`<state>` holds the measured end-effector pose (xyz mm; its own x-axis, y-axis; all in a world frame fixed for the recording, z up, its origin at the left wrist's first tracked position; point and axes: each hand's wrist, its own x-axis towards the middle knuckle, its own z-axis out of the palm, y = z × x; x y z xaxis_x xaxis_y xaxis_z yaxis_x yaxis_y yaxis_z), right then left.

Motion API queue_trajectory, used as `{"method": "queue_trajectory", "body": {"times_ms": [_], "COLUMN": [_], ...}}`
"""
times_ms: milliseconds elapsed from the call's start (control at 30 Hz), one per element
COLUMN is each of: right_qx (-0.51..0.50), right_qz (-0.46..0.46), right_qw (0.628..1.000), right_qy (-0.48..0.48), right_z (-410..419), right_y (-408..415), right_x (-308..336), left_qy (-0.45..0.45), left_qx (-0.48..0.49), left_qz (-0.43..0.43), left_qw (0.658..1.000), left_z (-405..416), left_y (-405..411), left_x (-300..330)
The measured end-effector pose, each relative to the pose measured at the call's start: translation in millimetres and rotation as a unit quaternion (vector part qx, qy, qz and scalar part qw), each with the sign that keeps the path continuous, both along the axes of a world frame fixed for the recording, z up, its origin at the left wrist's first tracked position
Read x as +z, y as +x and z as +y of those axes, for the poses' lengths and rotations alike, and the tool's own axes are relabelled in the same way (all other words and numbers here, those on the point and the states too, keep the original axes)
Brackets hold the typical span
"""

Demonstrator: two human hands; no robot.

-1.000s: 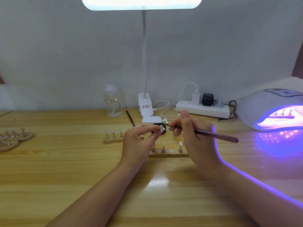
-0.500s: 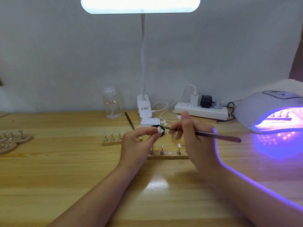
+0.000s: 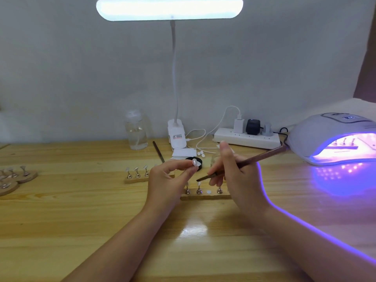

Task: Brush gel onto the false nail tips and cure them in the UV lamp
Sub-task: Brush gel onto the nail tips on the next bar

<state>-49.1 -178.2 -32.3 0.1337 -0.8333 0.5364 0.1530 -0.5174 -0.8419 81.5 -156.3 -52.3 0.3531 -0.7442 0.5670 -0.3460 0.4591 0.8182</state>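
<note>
Nail tip point(image 3: 195, 162) pinched in left hand point(image 3: 171, 180) fingertips, raised above wooden stand point(image 3: 205, 197). Right hand point(image 3: 234, 176) grips brush point(image 3: 244, 161); bristle end sits just right of tip and lower, handle slanting up-right toward UV lamp point(image 3: 333, 137). Likely next stroke: up-left.

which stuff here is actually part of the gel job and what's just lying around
In use: nail tip pinched in left hand; brush in right hand; lit UV lamp; wooden stand.

Lying about: clear bottle; power strip; desk lamp.
</note>
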Motion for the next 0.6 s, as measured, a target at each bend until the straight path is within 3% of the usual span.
{"method": "queue_trajectory", "body": {"times_ms": [267, 467, 600], "right_qx": [-0.041, -0.081, -0.06], "right_qz": [0.025, 0.213, 0.226], "right_qw": [0.999, 0.963, 0.957], "right_qy": [-0.018, -0.144, -0.169], "right_z": [-5.2, -8.6, -9.4], "right_y": [-7.3, -11.4, -10.7], "right_x": [-1.2, -5.7, -8.6], "left_qy": [0.001, -0.003, -0.001], "left_qx": [-0.006, -0.028, -0.047], "left_qz": [-0.019, -0.048, -0.05], "left_qw": [1.0, 0.998, 0.998], "left_z": [2.0, 4.9, 5.6], "left_y": [-0.3, -2.1, -2.3], "left_x": [0.1, 1.1, 1.1]}}
